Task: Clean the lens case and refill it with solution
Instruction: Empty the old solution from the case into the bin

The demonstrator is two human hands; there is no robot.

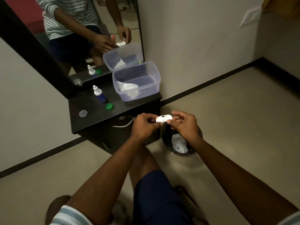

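I hold a small white lens case (164, 118) between both hands, just above a black waste bin (165, 132). My left hand (144, 125) pinches its left end and my right hand (185, 124) pinches its right end. The case lies flat with a dark spot near its middle. On the dark cabinet top (90, 117) stands a solution bottle (99, 93) with a white nozzle and blue label, its cap off. A green cap (109, 106) lies beside it, and a clear round cap (83, 113) lies further left.
A clear plastic box (138, 80) with crumpled tissue inside stands at the cabinet's back right, against a wall mirror (78, 38). The bin holds a crumpled white tissue (179, 143). A drawer handle (124, 125) juts from the cabinet front. My knees are below the hands.
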